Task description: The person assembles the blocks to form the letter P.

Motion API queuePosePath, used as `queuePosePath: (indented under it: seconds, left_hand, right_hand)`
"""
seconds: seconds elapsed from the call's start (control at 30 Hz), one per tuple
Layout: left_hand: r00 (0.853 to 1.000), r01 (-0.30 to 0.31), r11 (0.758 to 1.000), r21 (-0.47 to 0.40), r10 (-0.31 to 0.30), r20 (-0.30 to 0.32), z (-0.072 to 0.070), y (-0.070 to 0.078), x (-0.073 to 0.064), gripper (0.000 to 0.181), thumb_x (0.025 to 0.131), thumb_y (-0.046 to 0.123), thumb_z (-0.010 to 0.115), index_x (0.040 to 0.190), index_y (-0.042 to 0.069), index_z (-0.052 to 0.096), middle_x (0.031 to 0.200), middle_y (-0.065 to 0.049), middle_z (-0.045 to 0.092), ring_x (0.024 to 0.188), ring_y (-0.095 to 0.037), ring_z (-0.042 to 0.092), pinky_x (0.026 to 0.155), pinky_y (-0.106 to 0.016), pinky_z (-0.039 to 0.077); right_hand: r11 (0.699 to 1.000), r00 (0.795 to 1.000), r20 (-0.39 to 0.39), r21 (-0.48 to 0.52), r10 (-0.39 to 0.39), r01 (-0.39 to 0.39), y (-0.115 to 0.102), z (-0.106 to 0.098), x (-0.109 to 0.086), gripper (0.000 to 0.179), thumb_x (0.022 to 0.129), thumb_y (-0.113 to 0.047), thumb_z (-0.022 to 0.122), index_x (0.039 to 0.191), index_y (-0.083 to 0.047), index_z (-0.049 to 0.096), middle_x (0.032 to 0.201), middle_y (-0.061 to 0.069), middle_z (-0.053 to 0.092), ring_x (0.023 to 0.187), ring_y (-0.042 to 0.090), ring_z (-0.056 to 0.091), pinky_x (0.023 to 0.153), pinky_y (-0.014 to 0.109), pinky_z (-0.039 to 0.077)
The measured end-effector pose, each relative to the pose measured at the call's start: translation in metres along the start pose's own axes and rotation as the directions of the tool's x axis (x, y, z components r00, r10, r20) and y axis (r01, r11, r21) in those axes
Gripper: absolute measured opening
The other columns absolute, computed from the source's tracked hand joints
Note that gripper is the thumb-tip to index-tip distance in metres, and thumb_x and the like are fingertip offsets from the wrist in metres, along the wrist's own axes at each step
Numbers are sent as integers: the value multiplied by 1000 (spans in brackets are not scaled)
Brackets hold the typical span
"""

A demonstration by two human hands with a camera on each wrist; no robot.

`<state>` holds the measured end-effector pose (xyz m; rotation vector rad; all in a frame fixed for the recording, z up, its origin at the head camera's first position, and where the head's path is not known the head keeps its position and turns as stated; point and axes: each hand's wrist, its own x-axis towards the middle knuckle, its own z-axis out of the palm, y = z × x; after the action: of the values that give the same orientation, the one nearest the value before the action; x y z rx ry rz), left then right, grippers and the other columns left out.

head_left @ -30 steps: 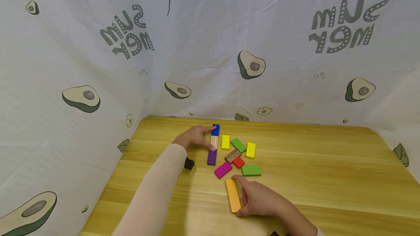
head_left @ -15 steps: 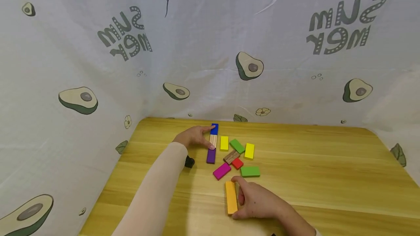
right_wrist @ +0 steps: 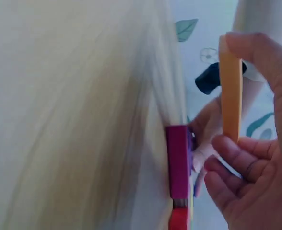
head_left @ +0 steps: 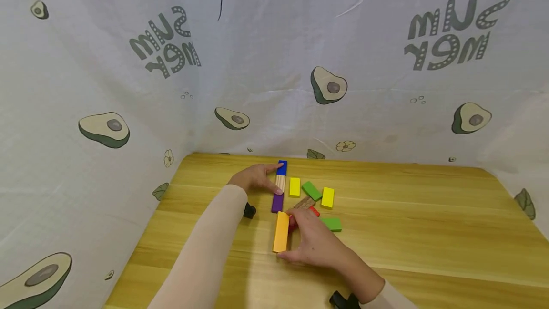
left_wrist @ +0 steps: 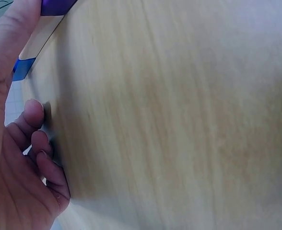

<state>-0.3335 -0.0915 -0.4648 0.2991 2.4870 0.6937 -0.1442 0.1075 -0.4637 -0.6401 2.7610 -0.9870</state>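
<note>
My right hand [head_left: 317, 240] pinches an orange block [head_left: 280, 232] by its two ends, thumb at the near end. In the right wrist view the orange block [right_wrist: 231, 91] is raised off the table. It stands just short of a row of blocks: purple [head_left: 278, 203], pale striped wood [head_left: 280, 182] and blue [head_left: 281, 169]. From the left, my left hand [head_left: 256, 178] touches this row, its index finger on the blue block and its thumb where wood meets purple. A magenta block [right_wrist: 178, 160] is mostly hidden behind my right hand in the head view.
Right of the row lie two yellow blocks [head_left: 294, 187], two green blocks [head_left: 311, 190], a brown wood-grain block [head_left: 305, 202] and a red block [head_left: 315, 211], partly covered by my right hand. A patterned cloth [head_left: 274, 123] encloses the wooden table [head_left: 407, 209] behind and beside.
My right hand has carried the orange block left and away from me, toward the purple end of the row. My left hand stays on the row.
</note>
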Motion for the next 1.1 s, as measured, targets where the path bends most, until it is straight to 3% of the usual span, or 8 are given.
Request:
queuePosePath:
  seconds: [0.17,0.23,0.4,0.47,0.57,0.73,0.97,1.1]
  left_hand:
    - [1000,-17,1000,3,17,-4,-1,0,-4,99,71,58,88,155,51,35,168,-5,34,154,-34,31,124,-63,27]
    - [1000,-19,1000,-2,19,-5,-1,1,-5,99,72,58,88,155,50,35,167,-5,34,154,-34,31,124,-64,26]
    - [1000,-20,1000,4,20,-17,0,0,-5,99,71,57,88,155,51,36,167,-5,35,154,-34,31,124,-63,26]
    - [1000,-19,1000,9,19,-19,0,-1,-4,99,71,58,88,154,51,36,167,-4,35,154,-33,31,124,-61,27]
    - [1000,-21,1000,13,21,-16,1,-1,-2,100,71,57,89,154,52,35,167,-4,35,155,-33,31,125,-60,27]
    - [1000,-13,1000,12,13,-7,1,-2,1,102,69,58,89,155,53,34,168,-4,34,155,-33,30,125,-61,27]
    - [1000,-14,1000,9,14,-8,1,-2,0,102,69,59,89,155,52,33,168,-4,33,155,-33,29,124,-62,27]
    - [1000,-18,1000,-1,18,-5,0,-2,-1,102,69,59,89,155,52,34,168,-5,33,155,-34,29,124,-62,26]
  right_hand:
    - [1000,994,108,19,-17,15,-2,7,12,102,71,-64,85,148,-10,46,141,5,58,129,23,55,110,50,50]
    - [1000,992,124,-8,-24,25,-2,10,14,102,71,-66,83,149,-10,46,137,4,60,124,22,57,108,47,51]
    - [995,997,79,-101,-19,27,-1,14,19,100,72,-71,80,146,-11,49,105,-9,63,96,10,57,87,31,54]
    - [991,998,60,-130,-14,22,-1,16,21,98,71,-71,80,144,-11,51,98,-11,61,92,8,53,83,29,51]
    - [982,999,45,-190,-18,26,-1,18,23,97,71,-72,79,141,-9,55,100,-8,63,97,11,52,87,34,51]
    - [958,998,41,-281,-45,55,0,20,25,79,78,-64,78,135,-12,63,118,3,68,113,22,57,102,45,49]
    - [917,994,39,-383,-99,107,-1,24,24,66,84,-61,74,135,-20,68,110,2,66,104,20,53,92,41,48]
    - [911,995,27,-402,-94,97,-3,26,23,66,84,-63,74,134,-19,69,108,2,65,99,19,49,87,38,45]
